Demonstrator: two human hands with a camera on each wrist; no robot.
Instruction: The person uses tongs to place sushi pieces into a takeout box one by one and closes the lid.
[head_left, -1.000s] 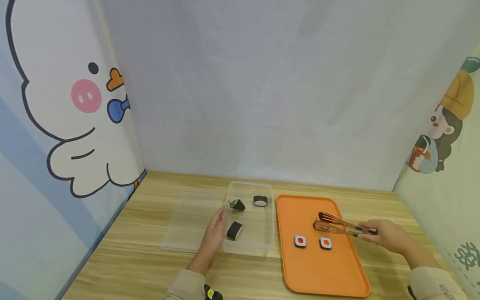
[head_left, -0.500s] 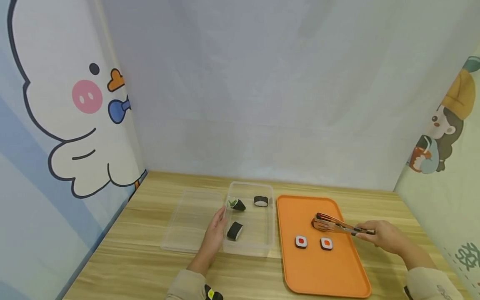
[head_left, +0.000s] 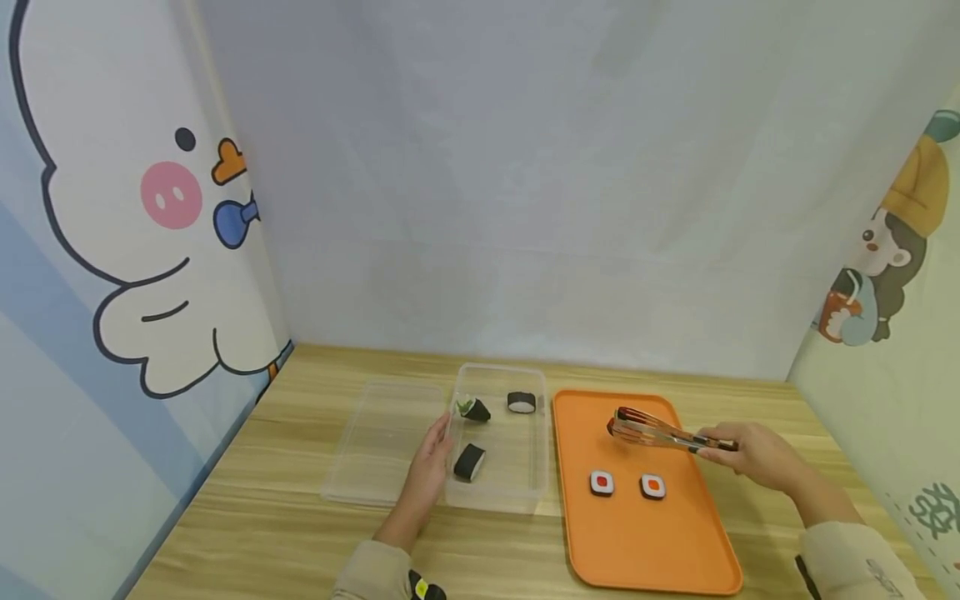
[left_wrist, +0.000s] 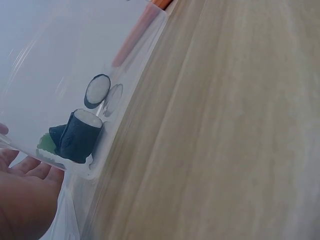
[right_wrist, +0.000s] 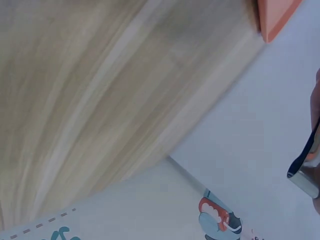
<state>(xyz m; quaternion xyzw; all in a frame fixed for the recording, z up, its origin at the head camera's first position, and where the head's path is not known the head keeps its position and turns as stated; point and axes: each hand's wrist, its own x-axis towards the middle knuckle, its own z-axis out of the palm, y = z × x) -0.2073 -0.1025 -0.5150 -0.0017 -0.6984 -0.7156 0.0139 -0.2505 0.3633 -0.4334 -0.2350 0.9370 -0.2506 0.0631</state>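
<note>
R hand (head_left: 757,454) grips the tongs (head_left: 671,429) by the handle end, over the orange tray (head_left: 652,542); tong arms only slightly apart, dark bit at the tips, can't tell if it's food. L hand (head_left: 431,458) lightly pinches the clear box (head_left: 510,493) at its near side, thumb & fingers appearing to straddle the rim. Two square sushi, red-centre (head_left: 602,483) & orange-centre (head_left: 652,487), lie on the tray; cone roll (head_left: 474,409) & two black-wrapped pieces (head_left: 469,462) sit in the box. Risks, prob.: anything in the tongs slips if the squeeze slackens or is off-centre; box, likely light, skids if bumped. Writing: R sleeve (head_left: 862,562) print illegible; no readable brands.
</note>
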